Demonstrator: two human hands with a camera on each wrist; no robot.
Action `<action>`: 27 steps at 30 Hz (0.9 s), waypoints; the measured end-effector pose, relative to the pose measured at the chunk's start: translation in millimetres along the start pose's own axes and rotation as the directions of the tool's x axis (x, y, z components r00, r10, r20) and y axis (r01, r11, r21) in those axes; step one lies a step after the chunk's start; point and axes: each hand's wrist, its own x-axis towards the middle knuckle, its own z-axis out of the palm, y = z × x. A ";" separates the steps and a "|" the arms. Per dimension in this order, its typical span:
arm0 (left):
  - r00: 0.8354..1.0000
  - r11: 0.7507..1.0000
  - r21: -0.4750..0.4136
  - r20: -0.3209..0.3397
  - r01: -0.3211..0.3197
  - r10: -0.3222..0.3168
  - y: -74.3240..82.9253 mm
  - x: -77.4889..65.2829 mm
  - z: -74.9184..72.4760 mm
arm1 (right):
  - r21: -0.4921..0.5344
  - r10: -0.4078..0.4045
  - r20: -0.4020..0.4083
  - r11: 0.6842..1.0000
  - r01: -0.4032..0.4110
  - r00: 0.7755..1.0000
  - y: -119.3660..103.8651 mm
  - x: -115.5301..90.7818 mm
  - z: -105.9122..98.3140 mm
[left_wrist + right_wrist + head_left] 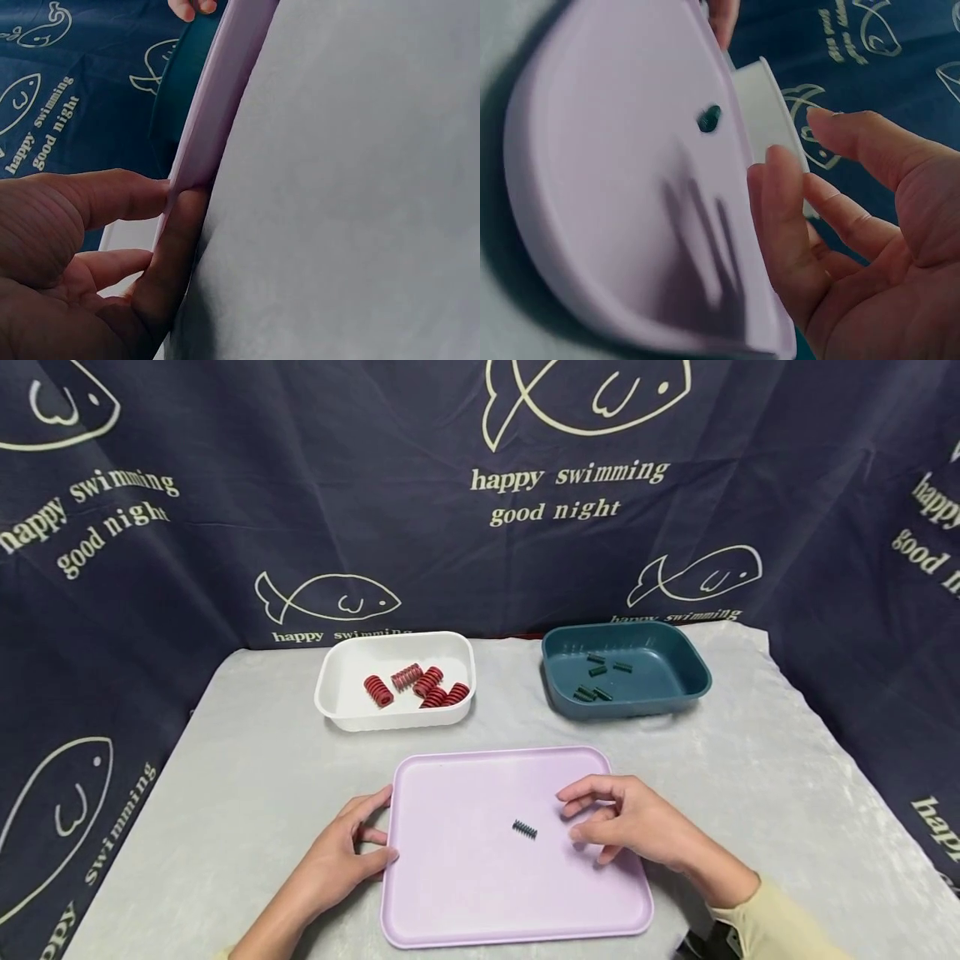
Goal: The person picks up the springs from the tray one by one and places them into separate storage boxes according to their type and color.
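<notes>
A small dark green spring (525, 830) lies on the lilac tray (457, 893), a little right of its middle. At the tray's left edge, my left hand (333, 860) pinches the rim, thumb on top and a finger underneath in the left wrist view. My right hand (637, 822) hovers over the tray's right part, holding nothing. Its fingers (784, 210) are loosely bent, with a gap between thumb and fingertips, and point toward the spring. In the right wrist view, the hand's shadow falls across the tray.
Behind the tray on the left stands a white bin (352, 714) with several thick red springs (378, 691). A teal bin (660, 672), back right, holds several small dark green springs (622, 667). A navy curtain (450, 543) hangs behind the cloth-covered table (247, 760).
</notes>
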 end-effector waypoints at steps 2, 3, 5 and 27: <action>1.000 1.000 0.004 -0.002 0.005 -0.005 0.0 -0.4 0.0 | -0.005 0.007 0.012 1.000 -0.007 1.000 0.4 5.1 5.8; 1.000 1.000 0.007 -0.001 0.005 -0.005 0.0 -0.5 0.0 | -0.010 0.010 0.017 1.000 -0.010 1.000 0.7 7.7 8.6; 1.000 1.000 0.009 -0.002 0.006 -0.006 -0.5 -0.8 -0.3 | -0.021 0.023 0.023 1.000 -0.022 0.999 1.0 12.8 14.4; 0.998 0.998 0.000 -0.029 0.060 -0.060 -3.3 0.2 0.8 | -0.346 -0.035 -0.104 0.938 -0.003 0.994 -3.9 33.5 52.1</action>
